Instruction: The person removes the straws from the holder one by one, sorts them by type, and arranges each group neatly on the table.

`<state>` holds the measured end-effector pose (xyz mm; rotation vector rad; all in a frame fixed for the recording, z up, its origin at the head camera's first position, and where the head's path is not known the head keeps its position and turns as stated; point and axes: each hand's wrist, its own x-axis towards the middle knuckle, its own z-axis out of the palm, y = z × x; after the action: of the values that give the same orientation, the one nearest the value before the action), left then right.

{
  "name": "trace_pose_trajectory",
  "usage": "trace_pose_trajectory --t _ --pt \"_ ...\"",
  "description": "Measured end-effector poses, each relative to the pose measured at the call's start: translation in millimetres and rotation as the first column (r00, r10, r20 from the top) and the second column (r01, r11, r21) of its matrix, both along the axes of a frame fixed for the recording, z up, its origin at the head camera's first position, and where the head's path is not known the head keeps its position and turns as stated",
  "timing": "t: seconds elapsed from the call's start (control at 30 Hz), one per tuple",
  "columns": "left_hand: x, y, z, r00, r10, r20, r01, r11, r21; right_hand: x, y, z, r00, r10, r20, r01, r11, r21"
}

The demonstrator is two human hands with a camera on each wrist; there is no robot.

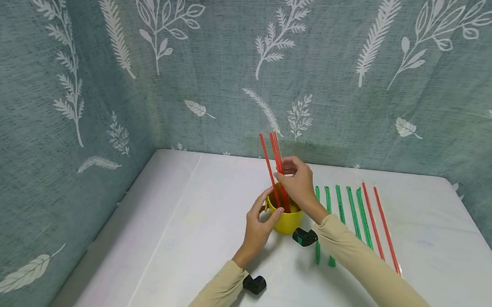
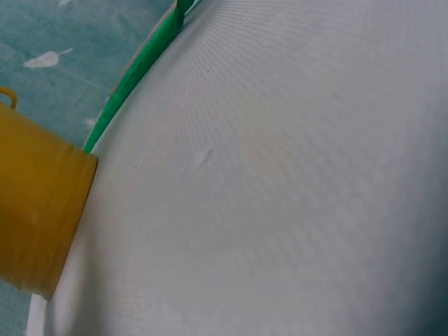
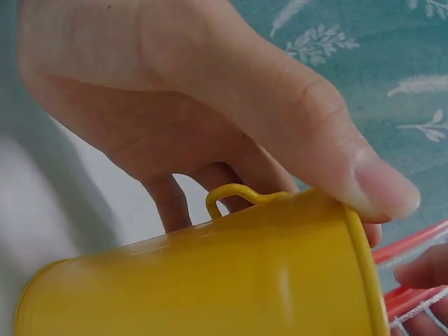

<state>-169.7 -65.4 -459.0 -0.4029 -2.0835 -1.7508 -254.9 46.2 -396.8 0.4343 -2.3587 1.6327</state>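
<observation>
A small yellow bucket stands on the white table. My left hand holds it by the left side of its rim, thumb in front and fingers behind. My right hand is above the bucket and pinches red straws, whose lower ends are inside it. One more red straw leans apart to the left. In the right wrist view the left hand's thumb presses the rim beside a small loop handle. Only the bucket's lower part shows in the left wrist view, with no hand there.
Several green straws lie in a row right of the bucket, partly hidden by the right forearm. Two red straws lie beyond them. Leaf-patterned cloth hangs behind and left of the table. Black wrist cameras sit on both sleeves.
</observation>
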Motion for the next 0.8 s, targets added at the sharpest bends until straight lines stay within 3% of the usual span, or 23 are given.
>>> trace_pose_trajectory --t 0.57,0.8 --pt "0.0 1 1.0 0.999 -0.006 -0.041 0.007 1.000 0.019 3.8 22 6.7 0.995 -0.028 -0.093 0.025 0.999 -0.031" --pt "-0.8 1 -0.1 0.998 -0.009 -0.055 0.010 1.000 0.018 6.5 31 10.7 0.997 -0.036 -0.067 0.032 0.998 -0.057"
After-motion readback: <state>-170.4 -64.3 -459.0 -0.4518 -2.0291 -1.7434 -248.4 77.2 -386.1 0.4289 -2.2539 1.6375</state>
